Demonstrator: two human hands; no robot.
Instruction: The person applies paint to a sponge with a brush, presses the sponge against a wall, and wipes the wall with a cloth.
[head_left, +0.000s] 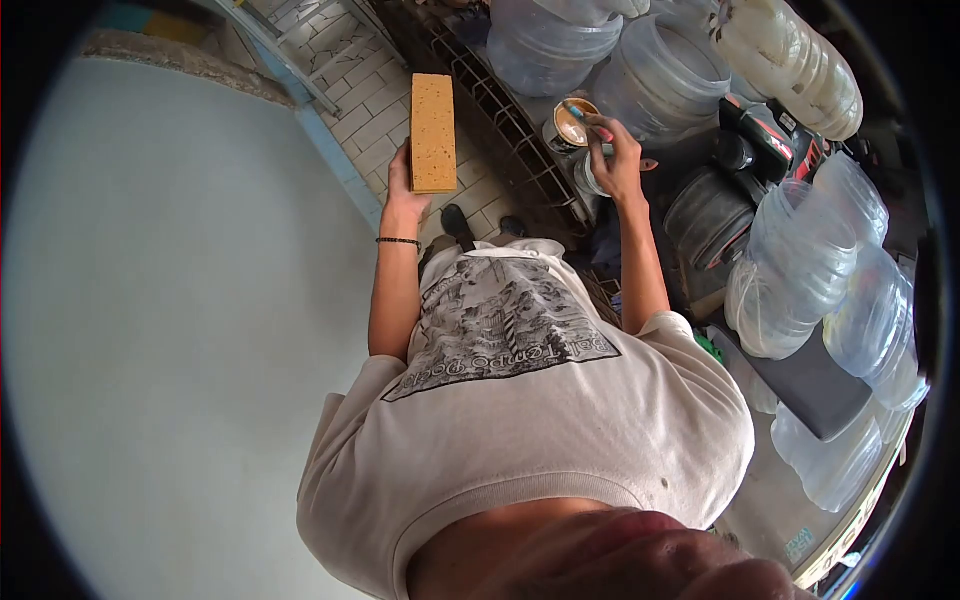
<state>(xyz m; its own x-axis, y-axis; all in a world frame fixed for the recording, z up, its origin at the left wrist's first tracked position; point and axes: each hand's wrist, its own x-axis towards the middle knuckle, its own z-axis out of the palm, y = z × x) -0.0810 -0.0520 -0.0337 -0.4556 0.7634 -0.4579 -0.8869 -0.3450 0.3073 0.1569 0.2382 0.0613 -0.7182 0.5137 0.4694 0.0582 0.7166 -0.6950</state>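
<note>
My left hand (pixel 402 190) is closed around the lower end of a long orange-yellow block (pixel 433 132), brick-shaped with dark specks, and holds it upright. The block's exact material does not show clearly. My right hand (pixel 620 163) pinches a slim brush (pixel 590 121) with a blue part and a reddish end. Its tip is over an open can (pixel 573 125) with a light brown coating and whitish stuff at the top. Just below the can, partly behind my right hand, stands a second small container (pixel 588 177).
Large clear plastic jugs (pixel 790 270) crowd the right side, with more (pixel 555 45) at the top. A dark round object (pixel 708 220) and a red-and-black item (pixel 762 140) lie among them. A wire rack (pixel 520 150) runs beside the tiled floor (pixel 375 110). A pale wall (pixel 180 300) fills the left.
</note>
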